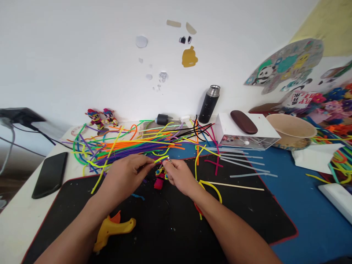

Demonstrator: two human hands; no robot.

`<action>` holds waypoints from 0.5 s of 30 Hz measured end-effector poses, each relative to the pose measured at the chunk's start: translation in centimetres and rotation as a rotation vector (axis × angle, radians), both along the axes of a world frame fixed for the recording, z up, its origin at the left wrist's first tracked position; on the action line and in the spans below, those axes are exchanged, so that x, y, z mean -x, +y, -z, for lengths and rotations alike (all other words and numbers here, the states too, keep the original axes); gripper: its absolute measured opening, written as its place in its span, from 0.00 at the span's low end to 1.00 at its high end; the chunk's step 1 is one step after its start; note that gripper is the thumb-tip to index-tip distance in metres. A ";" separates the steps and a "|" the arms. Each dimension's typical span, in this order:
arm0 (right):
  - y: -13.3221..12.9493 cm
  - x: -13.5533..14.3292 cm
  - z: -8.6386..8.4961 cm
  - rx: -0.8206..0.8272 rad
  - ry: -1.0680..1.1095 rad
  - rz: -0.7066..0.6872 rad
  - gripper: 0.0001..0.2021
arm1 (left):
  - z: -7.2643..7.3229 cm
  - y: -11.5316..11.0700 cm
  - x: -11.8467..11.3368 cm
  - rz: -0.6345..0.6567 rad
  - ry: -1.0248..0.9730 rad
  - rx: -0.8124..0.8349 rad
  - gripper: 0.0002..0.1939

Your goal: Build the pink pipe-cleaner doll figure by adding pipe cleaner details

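Observation:
My left hand (133, 170) is closed, pinching a short yellow pipe cleaner (161, 159) between thumb and finger. Its free end points right, toward my right hand (178, 176), which is closed around a small metal tool (168, 159) mostly hidden by the fingers; its kind is unclear. Just below, between the two hands, a small figure (158, 183) with a dark pink part and yellow and blue bits lies on the black mat (170, 234). Behind my hands spreads a heap of pipe cleaners (137, 148) in purple, orange, green and yellow.
A yellow glue gun (117, 227) lies near my left forearm. A phone (50, 175) is at the left. Along the back stand two small dolls (95, 118), a black flask (209, 104) and a white box (247, 126) bearing a glasses case (244, 122). Several glue sticks (244, 163) lie right.

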State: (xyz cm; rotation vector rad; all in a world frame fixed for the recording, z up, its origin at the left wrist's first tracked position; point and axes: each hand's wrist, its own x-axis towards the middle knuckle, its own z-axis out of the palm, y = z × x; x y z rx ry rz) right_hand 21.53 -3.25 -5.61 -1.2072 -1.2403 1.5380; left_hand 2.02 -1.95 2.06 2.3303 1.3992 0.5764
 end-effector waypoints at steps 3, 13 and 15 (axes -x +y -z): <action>-0.1 0.1 0.0 0.010 0.002 -0.023 0.24 | -0.1 0.0 0.0 0.005 -0.001 0.020 0.17; -0.1 0.4 -1.0 0.168 0.216 -0.019 0.26 | -1.1 -0.2 -0.4 -0.010 -0.018 0.156 0.18; -0.2 0.6 -1.1 0.168 0.221 -0.046 0.26 | -1.1 -0.1 -0.4 -0.020 -0.024 0.165 0.18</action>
